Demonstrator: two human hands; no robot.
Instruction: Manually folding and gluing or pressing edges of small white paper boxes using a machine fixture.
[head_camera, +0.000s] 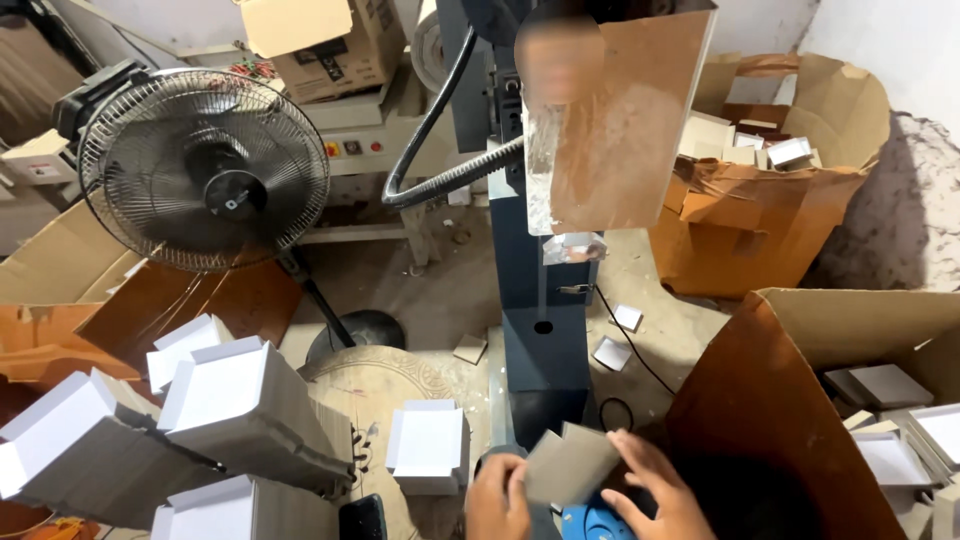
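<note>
Dusty floor (440, 290) spreads across a crowded workroom full of cardboard. At the bottom of the view, two hands hold one flat grey card piece (568, 464). The left hand (497, 498) has its fingers curled around the card's left edge. The right hand (652, 490) lies on the card's right side with its fingers spread out and its thumb below. A round blue thing (590, 523) peeks out just under the card.

Right behind the hands stands a tall dark blue machine post (540, 300). A black hose (440, 150) loops out from it. A big brown board (625, 120) is up near its top.

On the left, a round wire fan (205, 165) faces this way. Below it are stacks of folded white boxes (230, 410), tipped over and leaning on each other. One small white box (428, 445) sits alone near the left hand.

On the right, an open brown carton (800, 390) holds more flat card pieces. Farther back, another brown carton (770, 200) is stuffed with scraps and little boxes.
</note>
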